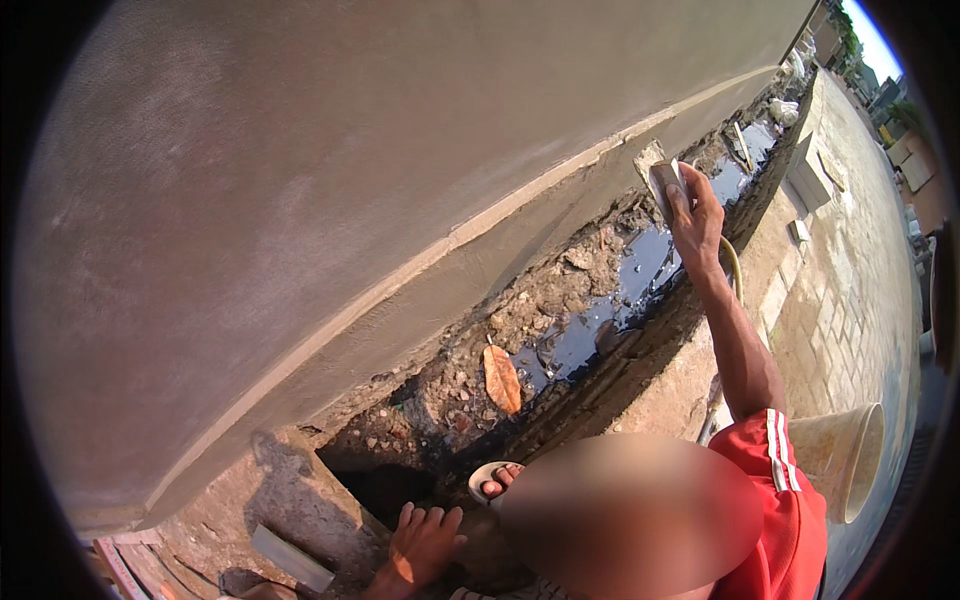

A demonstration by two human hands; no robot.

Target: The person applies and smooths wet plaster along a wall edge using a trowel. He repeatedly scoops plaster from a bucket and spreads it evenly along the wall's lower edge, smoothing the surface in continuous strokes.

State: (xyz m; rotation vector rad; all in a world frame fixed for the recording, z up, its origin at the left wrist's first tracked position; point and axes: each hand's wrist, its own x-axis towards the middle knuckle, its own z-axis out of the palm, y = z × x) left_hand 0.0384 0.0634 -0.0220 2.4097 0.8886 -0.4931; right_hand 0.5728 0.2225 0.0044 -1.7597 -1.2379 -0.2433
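Observation:
My left hand (pixel 424 543) reaches in from the lower edge. Its fingers are spread and slightly bent, with nothing visible in them, beside the concrete ledge and a dark hollow. Left of it, a grey flat-bladed float (pixel 291 558) lies across the ledge. My right hand does not show. Close on the right is a person in a red shirt (pixel 785 535), head blurred. That person's raised hand (pixel 697 215) grips a grey block-like tool (pixel 666 185) near the wall's base. Other fingertips, apparently that person's, hold a small whitish round thing (pixel 484 480).
A smooth grey-brown wall (pixel 270 200) with a pale ledge (pixel 400 270) rises on the left. Below it runs a rubble-edged ditch holding dark water (pixel 580 340) and a dry leaf (pixel 501 378). A whitish bucket (pixel 850 460) and pale blocks (pixel 808 175) stand by the paving.

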